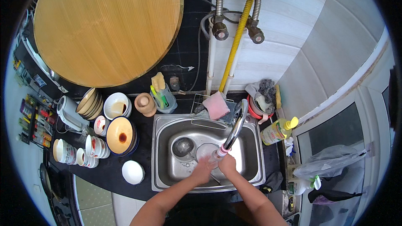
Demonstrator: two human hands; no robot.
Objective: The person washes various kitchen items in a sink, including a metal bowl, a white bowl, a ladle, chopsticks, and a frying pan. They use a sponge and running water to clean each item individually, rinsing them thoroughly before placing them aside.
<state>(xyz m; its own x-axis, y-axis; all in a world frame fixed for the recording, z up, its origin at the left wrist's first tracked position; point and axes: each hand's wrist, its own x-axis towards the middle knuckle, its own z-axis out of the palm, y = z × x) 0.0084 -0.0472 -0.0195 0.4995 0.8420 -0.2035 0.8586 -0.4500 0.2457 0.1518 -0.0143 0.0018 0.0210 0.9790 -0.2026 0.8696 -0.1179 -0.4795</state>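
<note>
Both my hands are low in the steel sink (pixel 157 159), under the curved faucet (pixel 239 126) with its pink and clear nozzle. My left hand (pixel 202 169), smeared by motion and splashing water, is at the near side of a pale round bowl (pixel 205 150); its fingers cannot be made out. Just right of the nozzle my right hand (pixel 227 164) is closed, its fingertips hidden, so what it grips does not show. A metal ladle (pixel 183 146) lies in the basin left of the bowl, its scoop in a round dish.
Left of the sink stand a small white bowl (pixel 133 172), a stained yellow bowl (pixel 120 136) and several stacked bowls (pixel 97 146). A pink cloth (pixel 216 105) lies on a wire rack behind the basin. On the right is a yellow-capped detergent bottle (pixel 277 131).
</note>
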